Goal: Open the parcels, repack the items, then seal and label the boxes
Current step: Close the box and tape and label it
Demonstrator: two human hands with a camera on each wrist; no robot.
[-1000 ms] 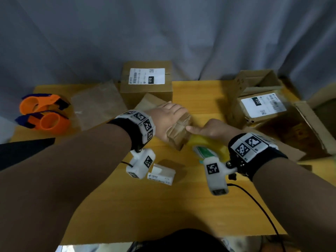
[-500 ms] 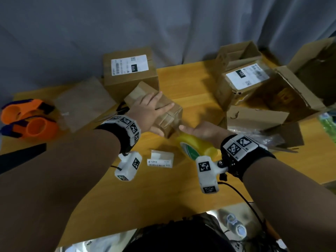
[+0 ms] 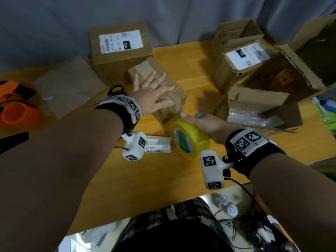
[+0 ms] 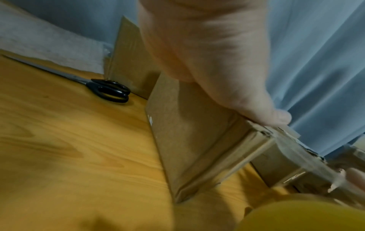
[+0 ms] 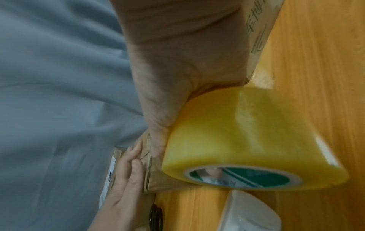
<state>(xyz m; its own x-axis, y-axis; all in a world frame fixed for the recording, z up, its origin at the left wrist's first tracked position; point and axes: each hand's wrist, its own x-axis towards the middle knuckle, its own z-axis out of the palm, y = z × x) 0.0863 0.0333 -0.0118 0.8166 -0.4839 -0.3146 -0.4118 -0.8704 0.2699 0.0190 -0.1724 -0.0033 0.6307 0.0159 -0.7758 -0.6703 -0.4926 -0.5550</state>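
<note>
A small brown cardboard box, wrapped in clear tape, lies in the middle of the wooden table. My left hand presses flat on its top, fingers spread straight; in the left wrist view the thumb rests on the top edge of the box. My right hand grips a yellow roll of packing tape at the box's near end. In the right wrist view the tape roll touches that end, and fingers show inside its core.
A large labelled box stands behind. Black scissors lie left of the small box. Orange tape dispensers sit far left. A small white carton lies near my left wrist. Open boxes and bubble wrap crowd the right.
My left hand has gone from cupping the small box's end to lying flat on its top with fingers spread. The right hand stays at the box's near end with the tape roll.
</note>
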